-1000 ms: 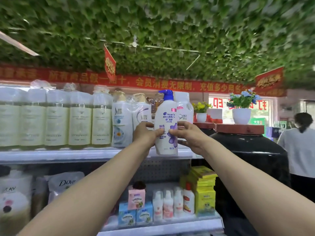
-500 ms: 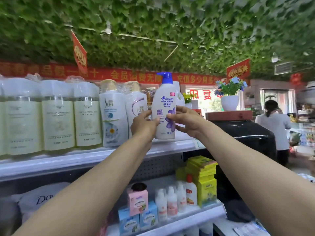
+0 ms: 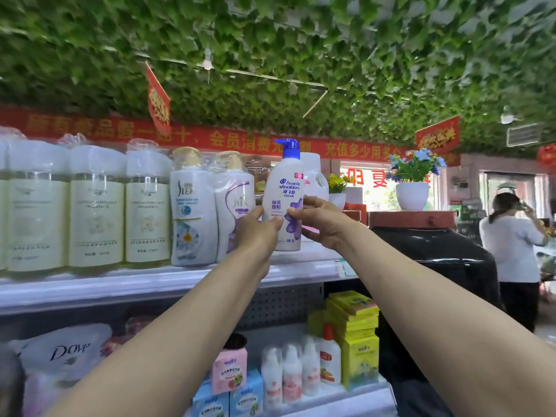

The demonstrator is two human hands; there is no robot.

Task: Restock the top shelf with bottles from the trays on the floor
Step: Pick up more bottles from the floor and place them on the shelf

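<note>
A white shampoo bottle (image 3: 284,188) with a blue pump cap and a purple flower label stands upright at the right end of the top shelf (image 3: 126,285). My left hand (image 3: 257,233) grips its lower left side and my right hand (image 3: 319,221) grips its lower right side. To its left stand two white wrapped bottles (image 3: 192,212) with gold caps, then several tall pale green bottles (image 3: 96,212). Another white bottle (image 3: 314,182) stands right behind the held one. The trays on the floor are out of view.
Below the top shelf, a lower shelf holds a Dove refill bag (image 3: 64,353), small bottles (image 3: 291,371) and yellow boxes (image 3: 355,335). A large black jar (image 3: 436,266) with a white flowerpot (image 3: 412,194) stands right of the shelving. A person (image 3: 514,251) stands at far right.
The view has shifted slightly; the bottle sits a little lower against the shelf, with both hands holding it as before.
</note>
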